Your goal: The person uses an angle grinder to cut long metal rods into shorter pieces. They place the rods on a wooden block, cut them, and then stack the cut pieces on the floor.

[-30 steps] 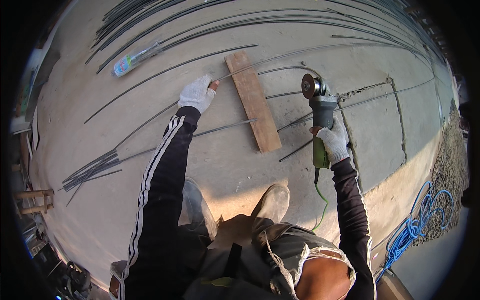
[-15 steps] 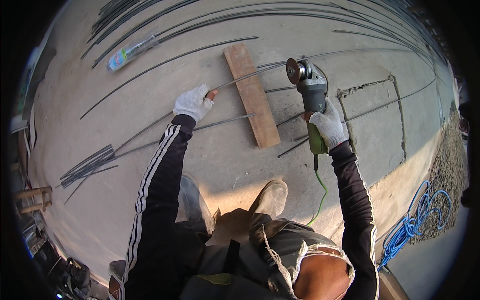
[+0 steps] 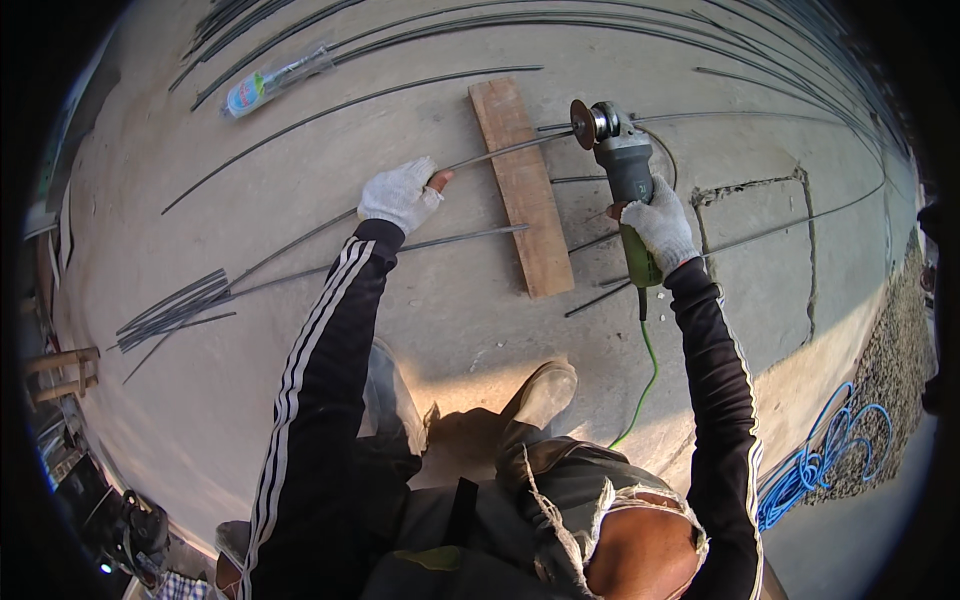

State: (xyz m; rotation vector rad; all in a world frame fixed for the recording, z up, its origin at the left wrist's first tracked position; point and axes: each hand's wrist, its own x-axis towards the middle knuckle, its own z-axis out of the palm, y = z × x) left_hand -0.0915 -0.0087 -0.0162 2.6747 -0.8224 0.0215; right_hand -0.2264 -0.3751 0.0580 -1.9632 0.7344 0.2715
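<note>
On my feed's clock face, the wooden plank (image 3: 521, 190) lies just past twelve. The rebar rod (image 3: 475, 161) crosses over it, from the left hand (image 3: 400, 195) at eleven to just beside the grinder disc (image 3: 579, 125) at one. I have long rebars (image 3: 520, 20) beyond at twelve, short rods (image 3: 180, 310) at nine, a plastic bottle (image 3: 245, 95) past ten, gravel (image 3: 885, 370) at three, coiled cord (image 3: 800, 480) at four.

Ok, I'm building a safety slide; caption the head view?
Gloved left hand grips a metal rod crossing a plank; right hand holds an angle grinder.
</note>
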